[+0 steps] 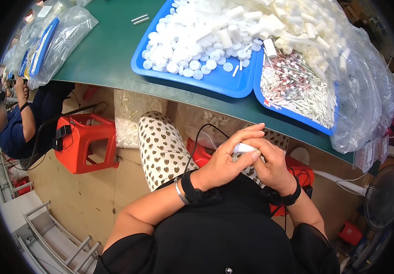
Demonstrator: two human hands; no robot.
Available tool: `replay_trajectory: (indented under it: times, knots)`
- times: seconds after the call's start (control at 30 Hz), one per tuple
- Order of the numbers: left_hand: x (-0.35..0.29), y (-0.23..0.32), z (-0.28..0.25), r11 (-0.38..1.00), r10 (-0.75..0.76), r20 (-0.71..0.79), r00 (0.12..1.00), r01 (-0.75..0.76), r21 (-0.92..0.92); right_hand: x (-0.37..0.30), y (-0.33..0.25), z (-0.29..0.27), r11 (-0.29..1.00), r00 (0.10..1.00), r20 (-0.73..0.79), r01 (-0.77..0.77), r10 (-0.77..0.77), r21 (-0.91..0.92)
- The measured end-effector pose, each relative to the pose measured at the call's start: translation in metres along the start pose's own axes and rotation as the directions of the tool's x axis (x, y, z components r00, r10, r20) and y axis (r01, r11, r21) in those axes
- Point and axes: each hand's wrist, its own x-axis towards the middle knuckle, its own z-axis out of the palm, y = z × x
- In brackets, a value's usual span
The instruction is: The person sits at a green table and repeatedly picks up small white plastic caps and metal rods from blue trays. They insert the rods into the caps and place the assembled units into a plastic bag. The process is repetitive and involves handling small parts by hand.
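Above my lap, my left hand [224, 163] and my right hand [273, 165] come together around a smooth white rounded piece [244, 148]. Fingers of both hands bend over it, and most of it is hidden, so its exact kind does not show. Beyond my hands, on the green table [110, 50], a blue tray [233, 89] holds a heap of white plastic discs [197, 64] and short white cylinders [224, 38]. To its right, a smaller blue tray [293, 122] carries small white tubes [318, 100] and thin red-and-white parts [293, 71].
Clear plastic bags [366, 91] bulge at the table's right. Two thin metal rods [140, 19] lie near the far edge. A red stool [85, 141] stands left of my legs, with a seated person [16, 123] beyond. At the right is a black fan [385, 196].
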Motion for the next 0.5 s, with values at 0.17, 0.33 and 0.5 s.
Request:
replay_trajectory:
  times: [0.17,0.33,0.5]
  knots:
    - [0.007,0.009,0.002,0.863,-0.255,-0.007,0.967,0.224,-0.453,0.003,0.012,0.008,0.99,0.996,-0.051,0.059,-0.066,-0.129]
    - [0.007,0.002,-0.006,0.627,-0.352,0.077,0.933,0.295,-0.721,0.007,0.013,0.005,0.906,0.981,-0.017,0.172,-0.194,-0.387]
    - [-0.006,-0.003,-0.001,0.513,-0.356,0.085,0.931,0.271,-0.815,0.01,0.009,0.001,0.845,0.966,0.054,0.249,-0.254,-0.473]
